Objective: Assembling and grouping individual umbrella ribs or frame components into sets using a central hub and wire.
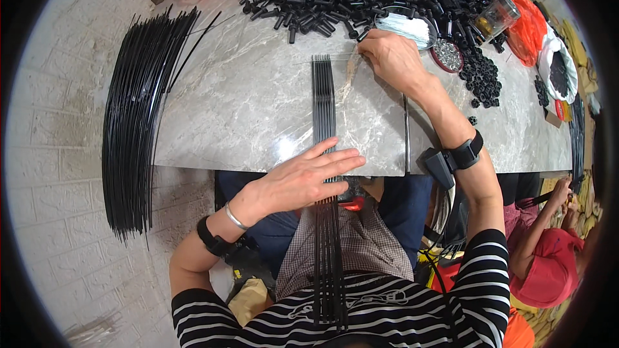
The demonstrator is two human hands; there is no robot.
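Black rods (324, 100) are overhanging the near edge of the table (238, 116), splayed left hand (298, 180) probably keeping 'em even, while right hand (398, 61) is pinching something I can't make out above the table.

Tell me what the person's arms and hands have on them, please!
The left hand and right hand wear no gloves. On the left are a silver bangle and a black band; on the right, a black strap with a chunky black box. The short sleeves are black with white stripes.
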